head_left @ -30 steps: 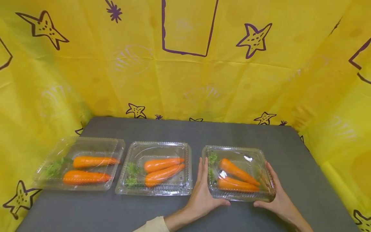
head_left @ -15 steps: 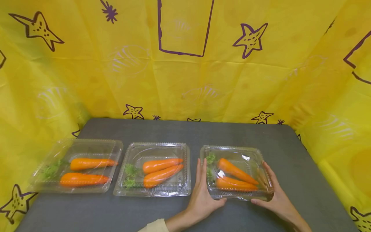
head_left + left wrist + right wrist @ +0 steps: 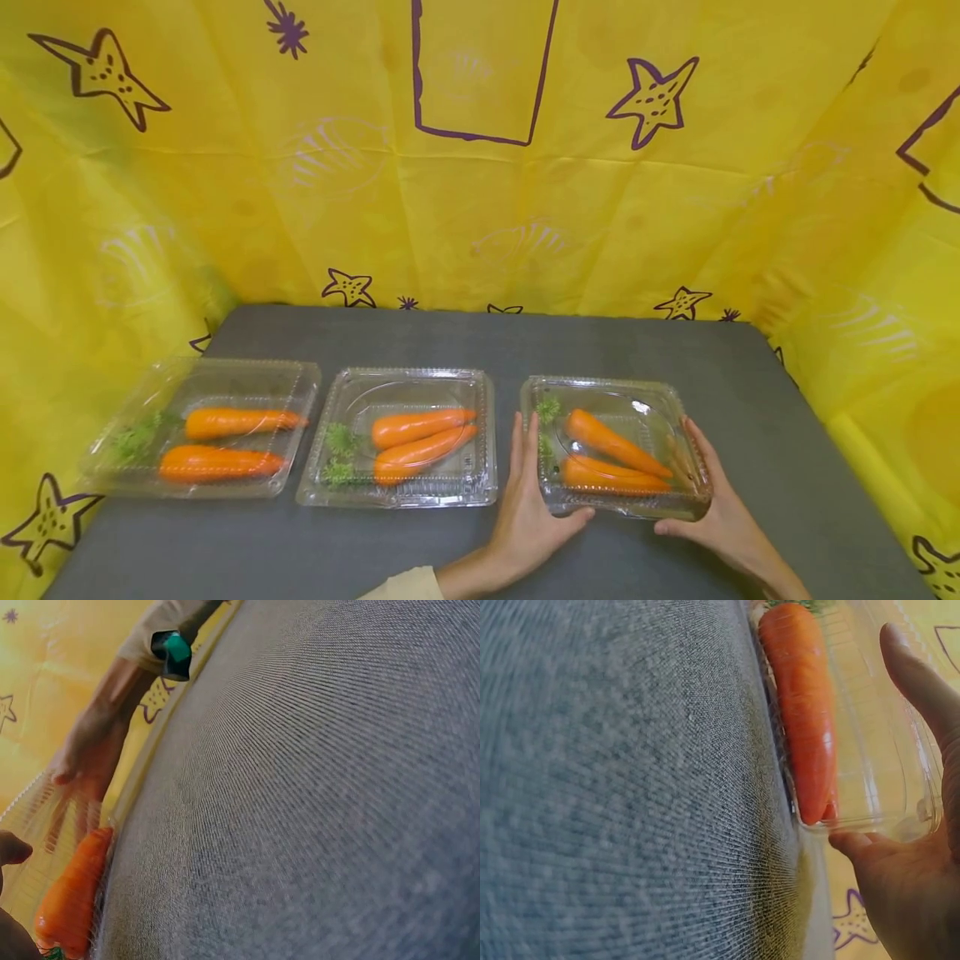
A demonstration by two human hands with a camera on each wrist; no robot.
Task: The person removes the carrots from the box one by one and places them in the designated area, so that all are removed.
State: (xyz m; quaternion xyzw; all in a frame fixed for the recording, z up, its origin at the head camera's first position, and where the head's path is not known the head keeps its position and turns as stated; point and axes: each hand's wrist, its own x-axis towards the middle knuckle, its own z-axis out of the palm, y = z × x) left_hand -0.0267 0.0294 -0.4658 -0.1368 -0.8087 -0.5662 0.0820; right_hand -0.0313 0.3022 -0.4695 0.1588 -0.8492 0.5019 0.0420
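Note:
A clear plastic clamshell container [image 3: 652, 396] stands on the grey table at the right in the head view, its lid down. Inside are two carrots [image 3: 615, 477] and some green sprigs [image 3: 548, 410] at its left end. Along the container's left side lie the straight fingers of my left hand [image 3: 525, 512], the thumb across its front. My right hand [image 3: 720, 504] touches the opposite side with extended fingers, its thumb near the front right corner. In the right wrist view a carrot [image 3: 802, 712] shows through the clear wall; the right fingertips reach low along that side.
Two more clear containers, the middle container [image 3: 480, 400] and the left container [image 3: 292, 375], sit in a row on the grey table [image 3: 420, 333], each with two carrots and green sprigs. A yellow curtain [image 3: 480, 200] with starfish drawings encloses the back and sides.
The view shifts slightly left and back, as the head camera moves a little. Both hands stay at the right container's sides, and the containers keep their places on the table.

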